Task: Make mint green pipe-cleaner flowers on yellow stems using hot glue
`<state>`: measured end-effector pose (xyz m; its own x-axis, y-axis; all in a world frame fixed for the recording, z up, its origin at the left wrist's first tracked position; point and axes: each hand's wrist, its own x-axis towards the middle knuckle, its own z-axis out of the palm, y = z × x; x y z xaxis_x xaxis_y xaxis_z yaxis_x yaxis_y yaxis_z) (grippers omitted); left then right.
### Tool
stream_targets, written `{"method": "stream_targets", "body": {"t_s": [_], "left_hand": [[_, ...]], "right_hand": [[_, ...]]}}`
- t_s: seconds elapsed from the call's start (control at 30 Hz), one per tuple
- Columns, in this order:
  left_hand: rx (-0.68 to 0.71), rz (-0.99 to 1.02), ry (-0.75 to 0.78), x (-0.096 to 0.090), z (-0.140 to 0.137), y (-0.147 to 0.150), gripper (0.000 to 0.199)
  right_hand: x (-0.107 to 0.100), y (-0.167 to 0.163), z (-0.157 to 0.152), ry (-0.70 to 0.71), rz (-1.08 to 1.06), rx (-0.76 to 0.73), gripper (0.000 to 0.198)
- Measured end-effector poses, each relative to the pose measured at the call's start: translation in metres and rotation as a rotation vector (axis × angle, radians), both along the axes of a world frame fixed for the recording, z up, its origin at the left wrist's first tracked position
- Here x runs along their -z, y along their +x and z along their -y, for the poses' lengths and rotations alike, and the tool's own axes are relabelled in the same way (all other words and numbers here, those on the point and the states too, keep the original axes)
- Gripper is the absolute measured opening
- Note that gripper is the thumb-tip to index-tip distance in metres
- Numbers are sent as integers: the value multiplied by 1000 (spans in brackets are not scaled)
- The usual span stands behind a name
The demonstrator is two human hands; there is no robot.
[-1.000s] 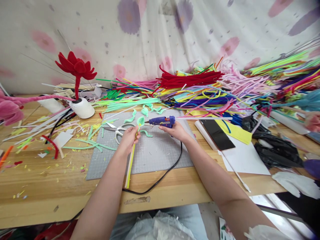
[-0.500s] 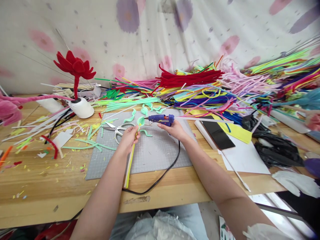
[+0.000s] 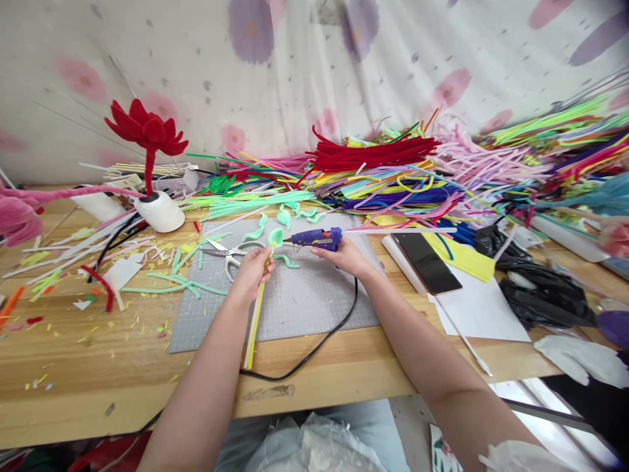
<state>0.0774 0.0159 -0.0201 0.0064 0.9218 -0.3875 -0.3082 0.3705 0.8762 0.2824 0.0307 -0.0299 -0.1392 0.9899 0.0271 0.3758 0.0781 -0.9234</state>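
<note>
My left hand (image 3: 253, 274) is closed around the stem of a pipe-cleaner flower (image 3: 276, 238), pale green with a yellow middle; its yellow and white stem (image 3: 254, 328) hangs below my fingers. In my right hand (image 3: 343, 256) is a blue hot glue gun (image 3: 317, 238), a long white glue stick (image 3: 403, 231) sticking out of its back. The nozzle points left, close beside the flower; I cannot tell if they touch. Scissors (image 3: 230, 255) lie half behind my left hand on the grey cutting mat (image 3: 314, 308). Curled mint-green pieces (image 3: 255, 227) lie around the flower.
Heaps of coloured pipe cleaners (image 3: 378, 157) line the wall. A red flower (image 3: 147, 128) stands in a white holder (image 3: 161, 213) at left. A phone (image 3: 428, 262) lies at right, near black plastic bags (image 3: 543, 295). The gun's black cord (image 3: 314, 354) loops across the front.
The glue gun's nozzle has shifted slightly down, from the flower's upper part towards its lower side. The flower has turned a little in my left hand.
</note>
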Motion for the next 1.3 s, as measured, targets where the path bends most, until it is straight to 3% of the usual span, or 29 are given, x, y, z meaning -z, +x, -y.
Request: {"method": "stream_targets", "body": {"t_s": [0.83,1.3], "left_hand": [[9,17,7,2,0,-2,25],[-1,-3,4,0,0,0,27]], "right_hand": [[-1,-3,2,-44,-4,-9,40],[2,-9,2,25,-8,-90,39]]}}
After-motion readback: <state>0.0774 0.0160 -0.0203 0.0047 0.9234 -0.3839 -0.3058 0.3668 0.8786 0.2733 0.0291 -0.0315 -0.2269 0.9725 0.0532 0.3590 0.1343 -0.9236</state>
